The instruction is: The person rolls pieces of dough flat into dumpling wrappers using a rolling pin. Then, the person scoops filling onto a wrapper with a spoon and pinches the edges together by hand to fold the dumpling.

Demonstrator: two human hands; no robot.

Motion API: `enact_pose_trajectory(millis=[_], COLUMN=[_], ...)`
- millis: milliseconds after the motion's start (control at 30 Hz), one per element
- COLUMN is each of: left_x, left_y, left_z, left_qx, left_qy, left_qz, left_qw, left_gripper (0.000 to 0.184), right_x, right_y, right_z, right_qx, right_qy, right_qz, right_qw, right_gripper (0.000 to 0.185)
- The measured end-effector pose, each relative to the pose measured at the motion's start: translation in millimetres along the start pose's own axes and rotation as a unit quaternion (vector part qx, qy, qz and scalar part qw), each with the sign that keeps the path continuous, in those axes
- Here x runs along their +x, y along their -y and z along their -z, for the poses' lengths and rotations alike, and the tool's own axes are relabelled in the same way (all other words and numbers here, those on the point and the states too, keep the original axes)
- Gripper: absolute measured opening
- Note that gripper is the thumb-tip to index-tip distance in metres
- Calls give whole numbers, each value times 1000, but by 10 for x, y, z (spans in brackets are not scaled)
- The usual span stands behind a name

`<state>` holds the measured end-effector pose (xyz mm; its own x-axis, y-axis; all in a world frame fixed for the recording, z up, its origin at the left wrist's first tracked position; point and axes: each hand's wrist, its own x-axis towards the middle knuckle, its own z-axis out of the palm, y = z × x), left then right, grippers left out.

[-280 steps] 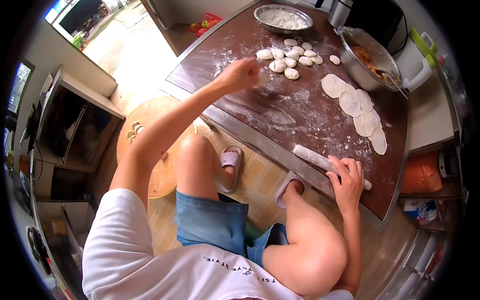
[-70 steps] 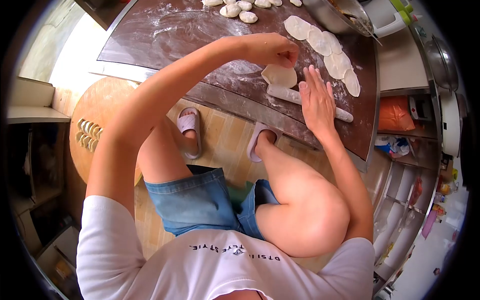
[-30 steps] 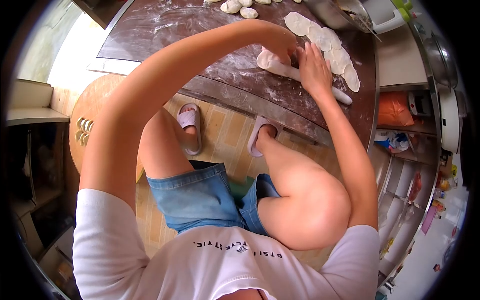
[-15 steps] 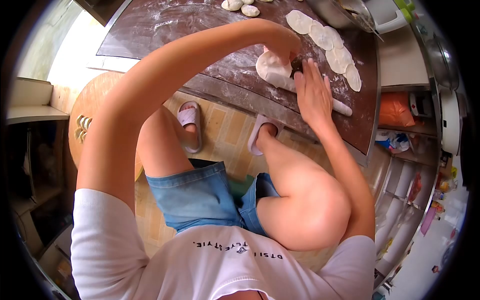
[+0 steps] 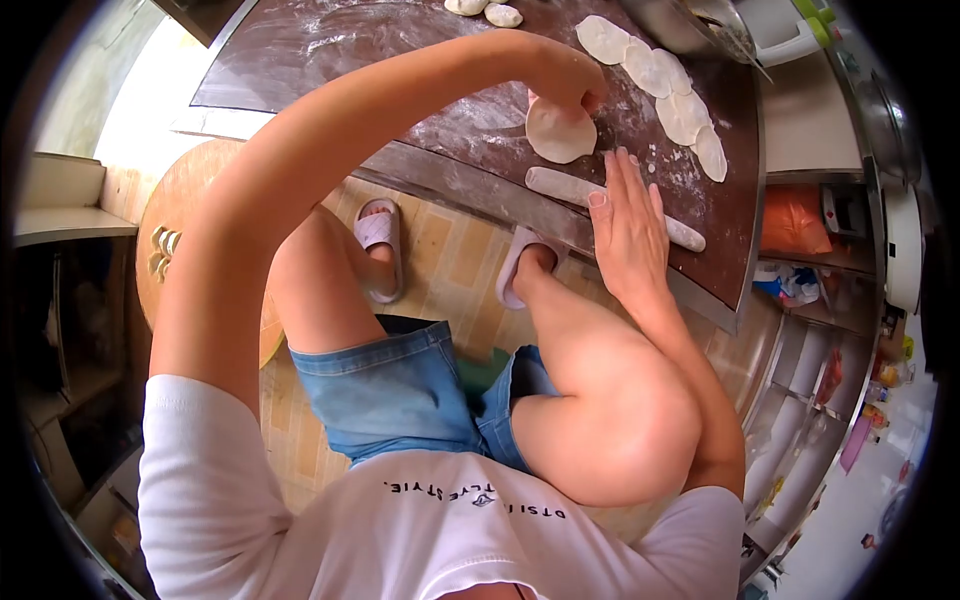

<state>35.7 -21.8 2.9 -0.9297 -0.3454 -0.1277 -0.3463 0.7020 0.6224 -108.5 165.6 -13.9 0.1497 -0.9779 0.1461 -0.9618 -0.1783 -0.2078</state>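
Note:
My left hand [image 5: 568, 80] reaches across the floured board from the far side, its fingers closed on the upper edge of a round dough wrapper [image 5: 562, 137]. A thin wooden rolling pin [image 5: 562, 187], dusted with flour, lies between that wrapper and the board's near edge. Stretched flat over the pin's middle is my right hand [image 5: 632, 225], fingers extended and holding nothing. The pin and the wrapper lie apart. Beyond my right hand, several rolled wrappers [image 5: 655, 75] overlap in a row.
Small dough pieces [image 5: 503, 16] sit at the top of the dark floured table [image 5: 300, 60]. A metal bowl [image 5: 690, 25] stands at the back right, near a white jug with a green top [image 5: 790, 45]. Filled dumplings [image 5: 162, 250] rest on a round wooden board [image 5: 190, 185] at left.
The rolling pin has come off the wrapper and moved toward me, with my right hand drawing back slightly. The wrapper in my left hand has shifted a little right and shows more fully.

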Motion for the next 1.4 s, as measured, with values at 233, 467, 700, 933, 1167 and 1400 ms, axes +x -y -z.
enact_pose_trajectory(millis=[233,467,700,933,1167,1400], left_x=[91,82,188,154,72,69], left_y=[-43,-39,-36,24,-162,-30], left_z=[59,18,81,42,126,48], left_qx=[114,-16,92,19,136,25], left_qy=[13,58,94,96,31,2], left_qz=[19,36,67,43,-29,7], left_qw=[993,998,989,994,990,1000], left_gripper=[23,23,29,34,30,27], right_x=[983,15,881,211,603,366], right_y=[-348,-39,-369,-147,-293,-194], right_z=[-161,-22,-223,-109,-164,-132], right_qx=[-64,9,-69,-25,-54,-38], right_qy=[-65,-3,-75,-32,-41,-43], right_qz=[-47,10,-24,29,-6,17], right_qw=[995,1000,995,999,998,998], right_gripper=[51,49,48,49,50,48])
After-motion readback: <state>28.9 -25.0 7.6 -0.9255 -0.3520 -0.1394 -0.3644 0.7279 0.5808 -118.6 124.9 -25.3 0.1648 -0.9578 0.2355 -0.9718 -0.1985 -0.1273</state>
